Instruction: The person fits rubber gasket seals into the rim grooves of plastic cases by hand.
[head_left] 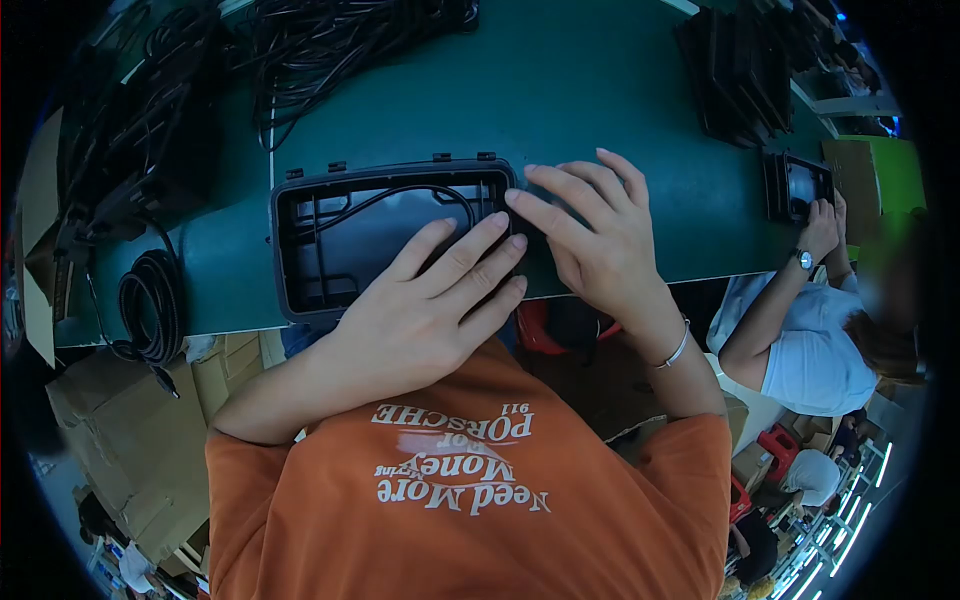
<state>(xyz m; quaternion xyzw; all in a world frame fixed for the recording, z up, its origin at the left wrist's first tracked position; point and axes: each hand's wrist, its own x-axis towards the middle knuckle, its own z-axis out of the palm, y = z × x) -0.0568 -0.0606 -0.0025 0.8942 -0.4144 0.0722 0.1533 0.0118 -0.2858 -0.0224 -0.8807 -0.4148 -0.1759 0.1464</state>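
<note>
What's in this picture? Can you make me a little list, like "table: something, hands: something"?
Table: green
Left hand: fingers spread over the right part of the black box
Right hand: fingers spread near the box's far right corner; can't tell if touching
In the box: a thin black cable, curved
On the left: a black cable coil
On the right: another person's hand at a smaller-looking box

The left forearm (290, 385) slants in from the near left, its hand (415, 318) back upward, four fingers lightly spread and pointing far right, thumb hidden. From the near right, the right forearm (655, 325) angles far left; the right hand (605, 245) fans gently curved fingers. The hands' nearest fingertips are close together.
</note>
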